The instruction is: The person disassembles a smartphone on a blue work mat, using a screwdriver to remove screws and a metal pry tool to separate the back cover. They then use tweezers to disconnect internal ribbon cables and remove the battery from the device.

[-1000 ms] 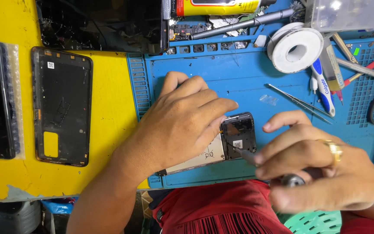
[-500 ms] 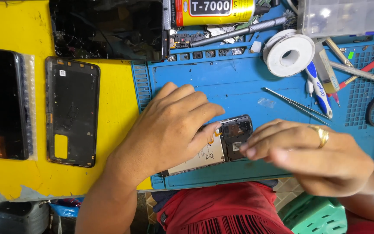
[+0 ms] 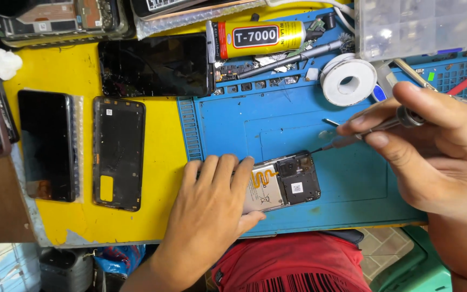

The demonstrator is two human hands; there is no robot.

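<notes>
An opened phone (image 3: 287, 184) with its back off lies on the blue work mat (image 3: 233, 124), showing a battery and a black inner cover. My left hand (image 3: 212, 208) presses flat on its lower half and hides that part. My right hand (image 3: 433, 146) holds a thin screwdriver (image 3: 363, 132) between thumb and fingers. The driver's tip points at the phone's top corner, touching it or just above it.
A black phone frame (image 3: 118, 152) and a dark screen panel (image 3: 47, 145) lie on the yellow surface at left. Another phone (image 3: 158, 66), a yellow glue tube (image 3: 260, 38), a white tape roll (image 3: 348, 81), a clear parts box (image 3: 422, 27) and hand tools sit along the mat's far side.
My right hand has lifted off the phone and moved right and up, now holding the screwdriver tip at the phone's corner. The camera view shifted, so more of the bench top shows.
</notes>
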